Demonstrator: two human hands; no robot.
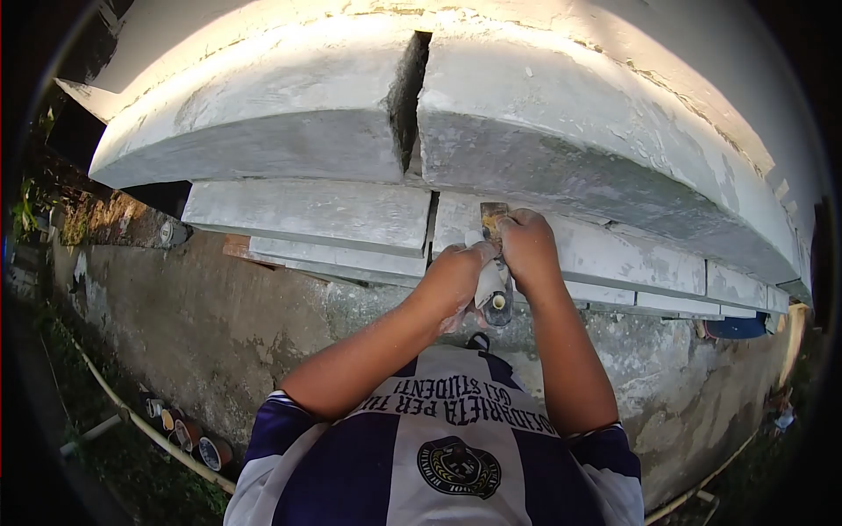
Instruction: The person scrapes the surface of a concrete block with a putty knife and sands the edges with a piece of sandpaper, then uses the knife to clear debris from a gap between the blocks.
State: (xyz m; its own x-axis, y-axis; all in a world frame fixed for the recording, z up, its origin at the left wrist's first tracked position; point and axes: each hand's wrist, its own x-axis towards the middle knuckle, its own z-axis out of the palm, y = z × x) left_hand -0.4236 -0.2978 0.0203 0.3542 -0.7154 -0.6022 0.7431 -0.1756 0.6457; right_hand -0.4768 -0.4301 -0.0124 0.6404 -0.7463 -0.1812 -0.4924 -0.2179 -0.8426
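Observation:
Both my hands are close together in the middle, in front of the lower white slab (614,254). My right hand (529,245) is closed around a putty knife (494,212), whose stained flat blade points up towards the slab above. Below the hands a dark handle end (498,309) with a pale round spot shows, apparently part of the same knife. My left hand (458,279) is closed on a whitish, rolled-looking piece (488,282) against the knife. What exactly that piece is, I cannot make out. Whitish dust or paste marks my fingers.
Thick white-plastered upper slabs (263,131) jut out overhead, split by a dark vertical gap (409,101). A narrower ledge (316,215) runs below on the left. Underneath is a stained wall or floor surface (219,324). Several small pots (213,452) and a pale pipe (132,416) are lower left.

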